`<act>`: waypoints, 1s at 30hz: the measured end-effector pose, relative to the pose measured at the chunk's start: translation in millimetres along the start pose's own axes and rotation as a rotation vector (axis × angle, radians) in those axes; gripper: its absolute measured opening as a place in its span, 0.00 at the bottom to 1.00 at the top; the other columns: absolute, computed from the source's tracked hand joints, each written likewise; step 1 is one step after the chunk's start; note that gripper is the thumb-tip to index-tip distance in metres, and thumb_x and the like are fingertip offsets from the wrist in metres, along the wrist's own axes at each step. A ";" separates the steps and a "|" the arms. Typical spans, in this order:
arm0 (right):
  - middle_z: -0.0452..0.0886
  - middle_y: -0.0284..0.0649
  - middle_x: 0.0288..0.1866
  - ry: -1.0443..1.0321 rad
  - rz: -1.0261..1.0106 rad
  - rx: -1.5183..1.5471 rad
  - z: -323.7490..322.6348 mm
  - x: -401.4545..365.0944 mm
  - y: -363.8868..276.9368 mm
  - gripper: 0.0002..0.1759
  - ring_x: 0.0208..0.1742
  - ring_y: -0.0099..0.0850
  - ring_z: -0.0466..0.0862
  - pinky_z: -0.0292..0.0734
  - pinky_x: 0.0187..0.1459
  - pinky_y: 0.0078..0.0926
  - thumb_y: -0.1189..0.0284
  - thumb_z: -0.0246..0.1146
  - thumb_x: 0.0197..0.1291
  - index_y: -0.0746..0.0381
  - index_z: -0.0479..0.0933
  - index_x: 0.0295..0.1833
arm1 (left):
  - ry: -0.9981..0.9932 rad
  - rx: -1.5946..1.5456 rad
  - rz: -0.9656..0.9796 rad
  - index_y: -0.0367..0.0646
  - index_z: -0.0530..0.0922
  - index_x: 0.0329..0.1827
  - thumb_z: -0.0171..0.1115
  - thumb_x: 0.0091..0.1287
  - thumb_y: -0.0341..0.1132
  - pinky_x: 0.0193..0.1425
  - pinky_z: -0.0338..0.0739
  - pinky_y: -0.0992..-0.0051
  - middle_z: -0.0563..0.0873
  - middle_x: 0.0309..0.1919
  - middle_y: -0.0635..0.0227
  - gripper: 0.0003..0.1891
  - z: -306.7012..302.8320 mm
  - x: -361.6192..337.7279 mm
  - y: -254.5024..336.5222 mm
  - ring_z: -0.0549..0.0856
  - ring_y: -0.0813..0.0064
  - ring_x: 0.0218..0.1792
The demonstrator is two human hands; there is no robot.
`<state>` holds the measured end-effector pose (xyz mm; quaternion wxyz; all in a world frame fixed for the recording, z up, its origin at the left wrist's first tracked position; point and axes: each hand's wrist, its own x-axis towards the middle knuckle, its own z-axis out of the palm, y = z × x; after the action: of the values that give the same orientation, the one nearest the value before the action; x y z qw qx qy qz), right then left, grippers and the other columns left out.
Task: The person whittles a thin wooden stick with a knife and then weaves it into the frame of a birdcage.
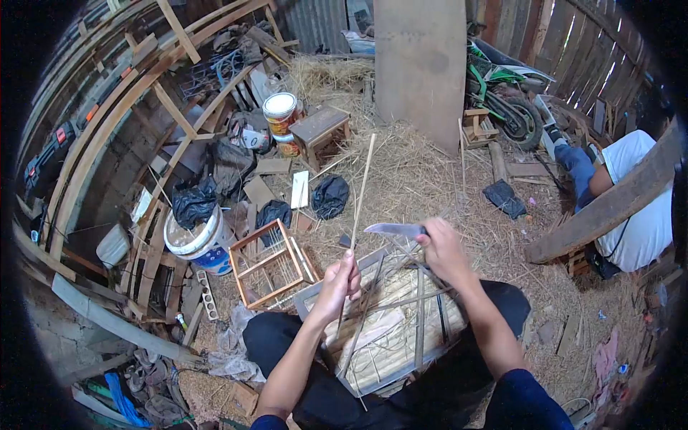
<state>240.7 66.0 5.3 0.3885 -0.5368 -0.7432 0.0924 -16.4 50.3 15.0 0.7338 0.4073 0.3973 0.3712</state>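
Right hand (444, 252), knife (393, 229) in its grip.

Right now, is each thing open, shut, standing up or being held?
Left hand: closed around the stick
Right hand: closed around the knife
Knife: held, blade bare
Stick: held, slightly tilted, top end up
Bucket: upright, partly covered by a black bag
Black bag: crumpled
Paint tub: upright, lid looks on
Stool: standing
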 end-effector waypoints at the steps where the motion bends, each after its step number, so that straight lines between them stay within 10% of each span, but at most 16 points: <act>1: 0.78 0.48 0.38 0.003 0.010 0.000 3.1 2.8 0.2 0.22 0.43 0.48 0.79 0.73 0.45 0.43 0.54 0.56 0.71 0.65 0.77 0.46 | 0.000 -0.001 0.004 0.48 0.69 0.36 0.42 0.81 0.57 0.21 0.54 0.80 0.57 0.17 0.81 0.23 7.0 2.5 5.3 0.56 0.86 0.17; 3: 0.79 0.48 0.37 0.053 -0.024 0.051 3.9 10.4 -3.1 0.22 0.42 0.48 0.79 0.73 0.44 0.42 0.54 0.57 0.70 0.64 0.77 0.45 | -0.035 0.028 0.007 0.44 0.72 0.55 0.43 0.81 0.55 0.22 0.57 0.81 0.58 0.19 0.81 0.22 17.3 6.9 15.2 0.57 0.86 0.18; 15: 0.79 0.42 0.37 0.020 -0.184 0.123 26.1 46.5 -20.8 0.15 0.41 0.44 0.79 0.73 0.45 0.38 0.59 0.57 0.70 0.60 0.78 0.44 | 0.055 0.422 0.263 0.42 0.75 0.52 0.47 0.79 0.37 0.21 0.54 0.82 0.67 0.22 0.82 0.11 13.1 55.5 5.0 0.64 0.90 0.21; 24: 0.76 0.46 0.35 0.031 -0.224 0.180 57.1 65.3 -21.1 0.16 0.40 0.46 0.76 0.68 0.44 0.39 0.60 0.58 0.67 0.63 0.75 0.42 | 0.273 0.892 0.591 0.34 0.75 0.43 0.54 0.74 0.33 0.39 0.72 0.61 0.78 0.30 0.46 0.09 8.4 67.0 25.8 0.79 0.52 0.32; 30: 0.75 0.47 0.34 0.009 -0.177 0.171 54.4 65.8 -20.2 0.20 0.39 0.47 0.74 0.67 0.43 0.39 0.55 0.56 0.69 0.63 0.73 0.40 | 0.184 0.792 0.475 0.33 0.75 0.45 0.54 0.74 0.33 0.44 0.74 0.58 0.80 0.32 0.44 0.09 11.3 65.8 33.5 0.82 0.47 0.37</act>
<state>181.2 130.2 10.9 0.4429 -0.4345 -0.7753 0.1182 13.0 117.2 30.4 0.3783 0.7009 0.4675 0.3834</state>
